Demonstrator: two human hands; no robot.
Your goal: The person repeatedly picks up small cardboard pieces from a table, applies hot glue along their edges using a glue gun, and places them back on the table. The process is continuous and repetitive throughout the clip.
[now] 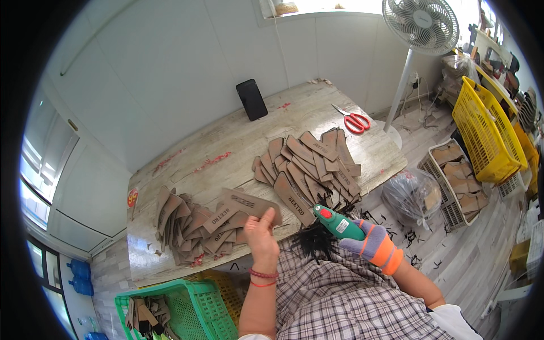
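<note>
My left hand (262, 238), bare with red bracelets, pinches the edge of a flat brown printed piece (245, 202) over the left pile. Beneath it, similar brown pieces (175, 224) lie overlapped along the table's near left part. A larger heap of brown pieces (309, 161) spreads at the middle right. In a purple and orange work glove, my right hand (375, 249) is wrapped round a green handheld power tool (343, 226) with a red switch. The tool's working end is hard to make out against a bunch of black trimmings (313, 242) on my lap.
Red-handled scissors (356, 122) and a black phone (251, 100) sit on the worn table (209, 139). A green crate (195, 306) stands below left. Rightward are a fan (420, 25), a plastic bag (411, 195), a white crate (439, 181) and a yellow crate (487, 136).
</note>
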